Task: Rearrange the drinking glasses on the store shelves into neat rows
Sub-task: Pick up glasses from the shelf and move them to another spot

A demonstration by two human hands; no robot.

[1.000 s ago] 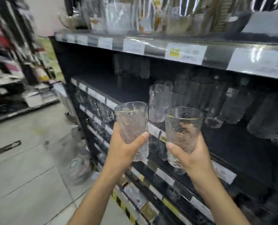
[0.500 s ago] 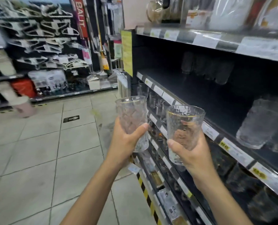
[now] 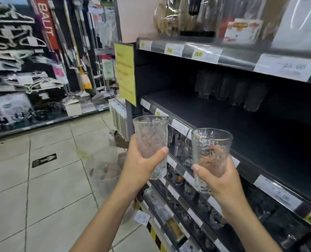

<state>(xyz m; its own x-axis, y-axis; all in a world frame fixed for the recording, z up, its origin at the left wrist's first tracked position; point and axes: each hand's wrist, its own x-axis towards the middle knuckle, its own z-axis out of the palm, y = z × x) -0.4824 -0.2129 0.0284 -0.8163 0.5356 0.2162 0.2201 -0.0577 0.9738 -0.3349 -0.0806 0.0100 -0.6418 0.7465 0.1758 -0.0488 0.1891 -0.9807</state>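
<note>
Progress early: left hand [image 3: 142, 166] grips left glass [image 3: 151, 137], right hand [image 3: 221, 182] grips right glass [image 3: 211, 150], both upright, unplaced; shelf [image 3: 223, 120] beyond hands shows back glasses [image 3: 229, 90] clustered far behind, rows not yet formed.

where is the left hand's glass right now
Head view, centre: the left hand grips the textured glass upright, in front of the left end of the dark shelf, beside the second glass in the right hand.

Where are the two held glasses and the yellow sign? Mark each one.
left glass [image 3: 151, 135], head view, middle of its textured wall.
right glass [image 3: 211, 151], head view, wall just below the rim.
yellow sign [image 3: 125, 73], head view, centre of the sheet.
</note>
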